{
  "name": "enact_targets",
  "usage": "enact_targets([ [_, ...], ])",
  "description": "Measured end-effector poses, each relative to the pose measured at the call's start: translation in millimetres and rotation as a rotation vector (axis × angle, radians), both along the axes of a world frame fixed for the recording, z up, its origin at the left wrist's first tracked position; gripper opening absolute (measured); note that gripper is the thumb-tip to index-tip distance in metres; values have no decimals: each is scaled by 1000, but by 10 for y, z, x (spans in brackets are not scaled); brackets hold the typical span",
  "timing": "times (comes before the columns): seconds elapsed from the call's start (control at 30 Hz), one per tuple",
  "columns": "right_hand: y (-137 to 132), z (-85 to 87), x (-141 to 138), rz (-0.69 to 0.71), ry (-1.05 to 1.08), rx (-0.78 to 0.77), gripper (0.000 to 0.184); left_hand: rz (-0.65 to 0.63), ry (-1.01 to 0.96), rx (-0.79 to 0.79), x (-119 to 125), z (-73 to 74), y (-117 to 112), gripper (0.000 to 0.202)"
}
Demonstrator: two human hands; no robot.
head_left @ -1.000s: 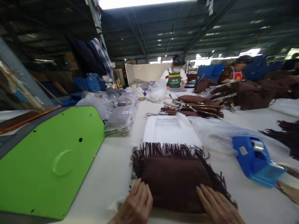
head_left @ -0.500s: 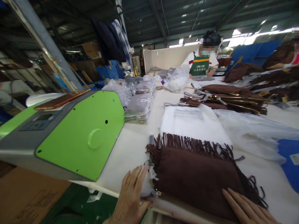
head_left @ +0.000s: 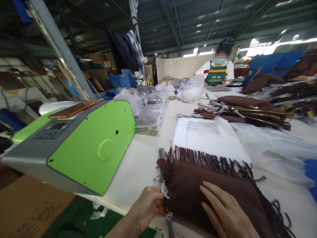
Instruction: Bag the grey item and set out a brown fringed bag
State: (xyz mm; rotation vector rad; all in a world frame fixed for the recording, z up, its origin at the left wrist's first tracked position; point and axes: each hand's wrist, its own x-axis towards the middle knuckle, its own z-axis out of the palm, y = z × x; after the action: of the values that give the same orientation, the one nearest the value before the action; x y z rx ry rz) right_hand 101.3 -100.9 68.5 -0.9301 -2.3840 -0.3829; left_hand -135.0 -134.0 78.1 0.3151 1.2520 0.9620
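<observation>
Bag (head_left: 189, 180), likely soft, light and best held by its edges, is lying near on the table (head_left: 138, 165); left hand (head_left: 150, 202) is sitting curled alongside, grip unclear; right hand (head_left: 224, 206) is resting open on top.

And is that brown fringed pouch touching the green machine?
Apart: the head view shows white tabletop between the brown fringed pouch and the green machine.
</observation>
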Motion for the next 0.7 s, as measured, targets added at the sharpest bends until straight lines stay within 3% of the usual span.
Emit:
enact_targets([
  [0.2, 122, -284, -265, 36, 131, 41, 29, 173, -163, -135, 158, -173, 119, 23],
  [0.37, 98, -308, -249, 47, 129, 76, 30, 442, -165, 21, 270, -164, 105, 14],
  [0.5, 96, -304, -263, 40, 87, 111, 30, 661, -130, -23, 165, -114, -58, 12],
  [0.7, 113, -393, -266, 48, 71, 136, 31, 750, -157, -79, -141, -164, -384, 5],
])
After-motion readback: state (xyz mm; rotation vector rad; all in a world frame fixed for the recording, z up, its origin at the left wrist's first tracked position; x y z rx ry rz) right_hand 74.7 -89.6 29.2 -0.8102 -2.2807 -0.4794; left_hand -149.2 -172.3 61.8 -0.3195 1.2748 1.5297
